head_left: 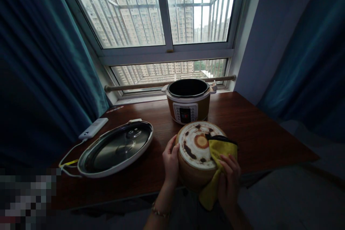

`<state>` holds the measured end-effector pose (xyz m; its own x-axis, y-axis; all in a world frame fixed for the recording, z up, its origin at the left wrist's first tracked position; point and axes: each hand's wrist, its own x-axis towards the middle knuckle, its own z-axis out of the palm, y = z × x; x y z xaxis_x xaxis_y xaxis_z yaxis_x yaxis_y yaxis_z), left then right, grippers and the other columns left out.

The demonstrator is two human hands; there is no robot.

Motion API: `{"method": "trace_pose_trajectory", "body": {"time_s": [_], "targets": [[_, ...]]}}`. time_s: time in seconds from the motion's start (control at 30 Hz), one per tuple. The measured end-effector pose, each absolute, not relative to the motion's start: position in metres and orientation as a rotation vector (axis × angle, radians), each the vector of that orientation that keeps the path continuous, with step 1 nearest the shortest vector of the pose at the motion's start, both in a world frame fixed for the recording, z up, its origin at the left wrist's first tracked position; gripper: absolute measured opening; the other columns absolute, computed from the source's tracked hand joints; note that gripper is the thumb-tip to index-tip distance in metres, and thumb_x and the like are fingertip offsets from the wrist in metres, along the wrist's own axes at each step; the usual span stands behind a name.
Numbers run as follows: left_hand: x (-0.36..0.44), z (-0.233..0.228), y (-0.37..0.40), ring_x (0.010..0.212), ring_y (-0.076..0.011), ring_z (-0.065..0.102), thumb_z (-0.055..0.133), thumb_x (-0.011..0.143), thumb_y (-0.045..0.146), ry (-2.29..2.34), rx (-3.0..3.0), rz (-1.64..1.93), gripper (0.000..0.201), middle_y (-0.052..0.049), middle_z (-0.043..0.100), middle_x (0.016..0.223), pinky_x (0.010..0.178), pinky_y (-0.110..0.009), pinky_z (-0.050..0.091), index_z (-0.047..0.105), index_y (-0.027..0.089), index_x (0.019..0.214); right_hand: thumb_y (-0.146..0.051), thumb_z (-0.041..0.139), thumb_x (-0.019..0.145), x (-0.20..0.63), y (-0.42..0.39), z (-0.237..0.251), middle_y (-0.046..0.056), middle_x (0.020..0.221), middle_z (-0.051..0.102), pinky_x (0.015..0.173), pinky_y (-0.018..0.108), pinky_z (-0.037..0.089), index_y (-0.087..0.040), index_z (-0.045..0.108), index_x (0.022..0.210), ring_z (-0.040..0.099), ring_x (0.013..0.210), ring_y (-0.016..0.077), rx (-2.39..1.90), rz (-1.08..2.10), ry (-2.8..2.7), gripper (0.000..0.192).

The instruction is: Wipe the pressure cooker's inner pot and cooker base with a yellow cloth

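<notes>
The right hand (228,181) presses a yellow cloth (218,158) against the stained underside of an upturned pot (196,151), low and centre in the frame, while the left hand (171,161) clasps the pot's side — a wiping step, seemingly mid-way, with dark marks left. Next it likely needs the pot turned under the cloth. Behind stands the cooker base (188,102); lower left lies a lid (115,148) on the wooden table (256,129), beside a power bank (93,128).

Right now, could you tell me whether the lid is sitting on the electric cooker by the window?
No, the electric cooker stands open, showing its dark inside, and the lid lies flat on the table to its left.
</notes>
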<state>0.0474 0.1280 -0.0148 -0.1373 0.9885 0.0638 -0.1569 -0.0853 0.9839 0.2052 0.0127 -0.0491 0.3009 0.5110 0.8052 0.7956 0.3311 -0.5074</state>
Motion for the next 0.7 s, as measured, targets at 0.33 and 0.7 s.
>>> {"method": "trace_pose_trajectory", "body": {"time_s": [0.33,0.7], "targets": [[0.048,-0.015,0.127,0.109,-0.0243,0.055,0.056,0.077,0.033,1.111,1.106,1.435,0.040,-0.010,0.062,0.116,0.097,-0.037,0.038,0.060,0.015,0.112,-0.047,0.057,0.075,0.294,0.090,-0.018,0.006,0.107,0.062,0.090,0.034,0.042,-0.020,0.062,0.096,0.056,0.100,0.0218,-1.229,0.718,-0.924,0.034],[0.049,-0.012,0.126,0.105,-0.0255,0.057,0.055,0.073,0.031,1.237,1.174,1.517,0.037,-0.010,0.065,0.107,0.094,-0.039,0.040,0.064,0.016,0.105,-0.044,0.066,0.062,0.287,0.084,-0.079,-0.001,0.082,0.068,0.072,0.031,0.049,-0.022,0.062,0.091,0.062,0.074,0.0188,-1.068,0.967,-0.414,0.036]]}}
